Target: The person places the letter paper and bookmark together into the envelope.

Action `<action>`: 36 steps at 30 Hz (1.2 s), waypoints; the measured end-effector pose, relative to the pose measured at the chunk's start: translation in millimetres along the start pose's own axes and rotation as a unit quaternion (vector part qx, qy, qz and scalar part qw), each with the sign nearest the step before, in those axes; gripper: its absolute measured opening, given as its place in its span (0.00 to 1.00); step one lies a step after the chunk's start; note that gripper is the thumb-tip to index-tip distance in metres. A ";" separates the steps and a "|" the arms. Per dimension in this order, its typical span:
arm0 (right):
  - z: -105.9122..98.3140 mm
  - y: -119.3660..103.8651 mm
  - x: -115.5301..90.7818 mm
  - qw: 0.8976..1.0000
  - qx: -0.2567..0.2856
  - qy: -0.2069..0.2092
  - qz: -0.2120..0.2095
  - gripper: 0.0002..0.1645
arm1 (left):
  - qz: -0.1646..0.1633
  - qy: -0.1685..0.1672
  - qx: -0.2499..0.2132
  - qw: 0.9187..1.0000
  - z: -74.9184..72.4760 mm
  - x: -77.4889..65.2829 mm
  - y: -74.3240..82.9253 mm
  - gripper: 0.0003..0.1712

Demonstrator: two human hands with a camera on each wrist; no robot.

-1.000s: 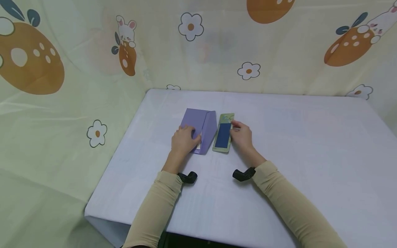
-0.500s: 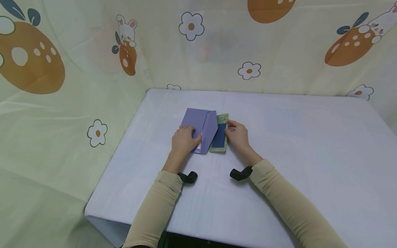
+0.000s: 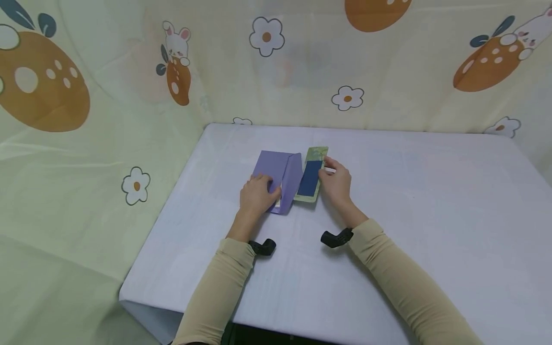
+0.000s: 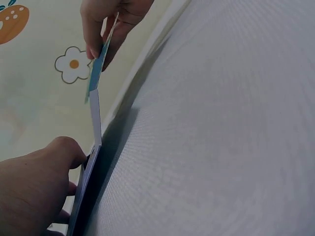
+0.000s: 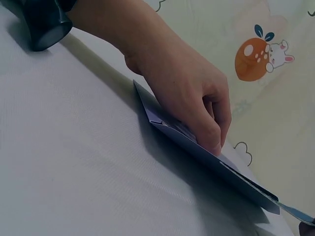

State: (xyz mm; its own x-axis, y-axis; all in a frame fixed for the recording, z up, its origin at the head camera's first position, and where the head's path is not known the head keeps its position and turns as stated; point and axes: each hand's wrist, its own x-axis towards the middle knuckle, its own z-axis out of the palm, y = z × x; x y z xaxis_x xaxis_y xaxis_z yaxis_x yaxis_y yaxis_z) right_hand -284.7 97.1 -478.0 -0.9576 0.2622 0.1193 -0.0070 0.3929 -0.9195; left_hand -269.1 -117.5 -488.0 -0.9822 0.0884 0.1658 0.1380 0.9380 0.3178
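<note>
A purple envelope point(image 3: 273, 163) has its flap folded out to the right. My left hand point(image 3: 255, 194) grips it, thumb at the mouth, where a strip of something pale shows. To the right, my right hand point(image 3: 338, 187) pinches the right edge of a green card point(image 3: 311, 177) with a dark blue panel. The card's lower left part meets or overlaps the flap's edge; whether they touch, I cannot tell. In the left wrist view the card point(image 4: 101, 64) rises above the table beside the pale flap point(image 4: 96, 118). The right wrist view shows the envelope point(image 5: 246, 189) edge-on, lifted at a slant.
A white cloth covers the table point(image 3: 431, 215), whose far edge runs along a patterned curtain point(image 3: 302, 62). Black wrist cameras sit on the left wrist point(image 3: 264, 247) and the right wrist point(image 3: 337, 238), just above the cloth.
The card first moved left, partly behind the flap, then shifted up and right with my right hand, more of it showing now. My left hand and the envelope have barely moved.
</note>
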 end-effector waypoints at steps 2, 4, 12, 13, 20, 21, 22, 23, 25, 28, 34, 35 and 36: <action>-0.2 -1.0 -1.0 1.000 0.007 0.014 0.003 0.30 | -0.001 -0.003 0.000 1.000 0.7 0.7 -0.8 0.28; -0.7 -1.1 -1.3 0.999 0.013 0.030 0.003 0.30 | -0.002 -0.005 -0.001 1.000 0.8 1.2 -1.1 0.28; -5.4 -0.5 1.6 0.990 0.064 0.122 0.001 0.29 | -0.007 -0.014 0.003 1.000 1.9 2.1 -1.5 0.28; -5.3 -1.3 1.6 0.990 0.071 0.122 0.002 0.29 | -0.007 -0.014 0.004 1.000 1.8 2.4 -1.6 0.28; 6.9 1.1 -1.5 0.998 0.027 0.052 0.013 0.30 | -0.011 -0.016 0.005 1.000 -0.5 2.0 -1.8 0.28; 9.5 2.2 -3.0 0.999 0.012 0.040 0.011 0.29 | -0.010 -0.017 0.005 1.000 -0.5 1.8 -1.9 0.28; 12.2 3.7 -4.1 1.000 -0.001 0.029 0.007 0.29 | -0.010 -0.019 0.006 1.000 -0.6 1.7 -1.6 0.28; 14.9 4.9 -5.6 1.000 -0.014 0.019 0.002 0.29 | -0.011 -0.020 0.007 1.000 -0.6 1.5 -1.5 0.28; 19.5 7.0 -8.4 0.999 -0.039 0.002 -0.016 0.29 | -0.011 -0.020 0.009 1.000 -0.7 1.2 -1.3 0.28; 26.0 9.4 -11.7 0.996 -0.071 -0.022 -0.050 0.29 | -0.009 -0.016 0.010 1.000 -1.0 1.1 -1.0 0.27; 35.3 10.7 -15.0 0.984 -0.136 -0.055 -0.104 0.27 | -0.007 -0.016 0.011 1.000 -2.1 1.5 -1.0 0.27; 36.5 9.9 -15.6 0.981 -0.146 -0.061 -0.111 0.27 | -0.007 -0.016 0.012 1.000 -2.3 1.7 -1.2 0.27; 37.6 9.1 -16.1 0.978 -0.157 -0.066 -0.121 0.27 | -0.007 -0.015 0.013 1.000 -2.3 1.9 -1.5 0.28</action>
State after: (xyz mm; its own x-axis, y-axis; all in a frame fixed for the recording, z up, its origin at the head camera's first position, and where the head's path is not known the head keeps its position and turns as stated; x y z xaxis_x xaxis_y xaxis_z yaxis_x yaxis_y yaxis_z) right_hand -280.2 63.3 -502.3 -0.9678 0.0210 0.2509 -0.1684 0.6866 -0.7072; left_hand -270.8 -119.5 -486.0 -0.9876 0.0847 0.1324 0.1209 0.9475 0.2961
